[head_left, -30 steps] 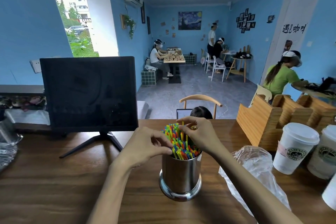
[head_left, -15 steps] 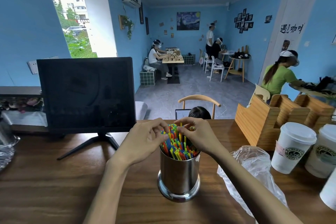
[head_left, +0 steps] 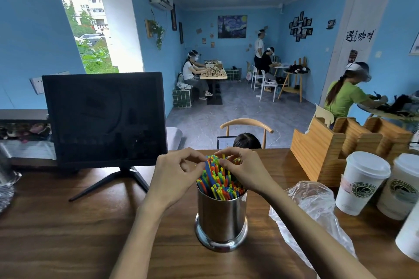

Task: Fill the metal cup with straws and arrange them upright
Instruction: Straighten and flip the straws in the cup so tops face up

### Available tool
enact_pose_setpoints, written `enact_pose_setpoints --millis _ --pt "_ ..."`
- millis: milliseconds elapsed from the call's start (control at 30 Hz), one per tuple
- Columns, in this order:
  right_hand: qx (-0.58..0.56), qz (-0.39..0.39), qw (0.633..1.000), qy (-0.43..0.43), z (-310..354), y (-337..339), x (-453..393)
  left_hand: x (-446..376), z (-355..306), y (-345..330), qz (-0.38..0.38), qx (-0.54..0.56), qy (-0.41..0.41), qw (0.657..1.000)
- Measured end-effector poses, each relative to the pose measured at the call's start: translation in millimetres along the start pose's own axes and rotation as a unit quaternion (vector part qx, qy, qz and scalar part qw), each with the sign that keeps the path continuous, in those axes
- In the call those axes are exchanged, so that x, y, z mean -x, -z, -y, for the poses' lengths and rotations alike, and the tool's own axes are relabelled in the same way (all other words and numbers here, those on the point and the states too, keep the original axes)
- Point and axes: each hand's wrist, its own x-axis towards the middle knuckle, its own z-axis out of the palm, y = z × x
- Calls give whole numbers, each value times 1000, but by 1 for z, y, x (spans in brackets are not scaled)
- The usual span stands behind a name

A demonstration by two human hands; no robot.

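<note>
- Both hands work the tops of the thin multicoloured plastic straws: the left hand pinches at the bundle's left edge with curled fingers, and the right hand curls its fingers over the straw tips on the right.
- Long brown wooden counter carries everything.
- Black flat monitor on a splayed stand sits back left.
- Crumpled clear plastic bag lies just right of the cup.
- White lidded paper cups stand far right.
- Shiny cylindrical metal cup stands upright at the counter's centre, packed with the straws, mostly upright.
</note>
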Motion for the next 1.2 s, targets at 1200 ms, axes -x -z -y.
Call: enact_pose_setpoints --millis 1200 --pt "-32 -4 995 91 27 -6 13 7 5 -21 -91 112 28 989"
